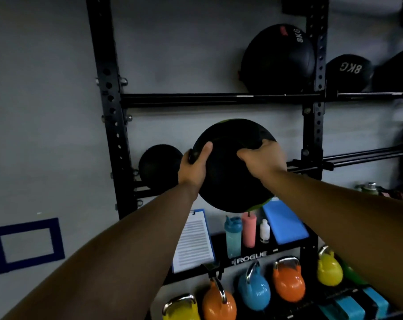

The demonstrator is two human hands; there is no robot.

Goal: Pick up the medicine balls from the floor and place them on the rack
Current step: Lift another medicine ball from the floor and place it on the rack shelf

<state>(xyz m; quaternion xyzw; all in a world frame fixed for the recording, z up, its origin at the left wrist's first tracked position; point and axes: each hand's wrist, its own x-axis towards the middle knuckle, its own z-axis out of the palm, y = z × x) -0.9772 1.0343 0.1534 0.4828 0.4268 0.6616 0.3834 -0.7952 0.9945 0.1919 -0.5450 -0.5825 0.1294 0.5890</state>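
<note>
I hold a black medicine ball (228, 179) with green patches out in front of me, at the height of the middle level of the black rack (110, 125). My left hand (194, 167) grips its left side and my right hand (262, 159) grips its upper right. A smaller black ball (159, 166) rests on the middle rails just left of it. Two black balls marked 8KG (276, 61) (349, 71) sit on the upper rails (219, 98), to the right.
A lower shelf holds a clipboard (193, 241), a teal bottle (233, 236), a pink bottle (249, 229), a small white bottle (264, 230) and a blue pad (284, 221). Coloured kettlebells (253, 289) stand below. A blue tape rectangle (26, 244) marks the grey wall.
</note>
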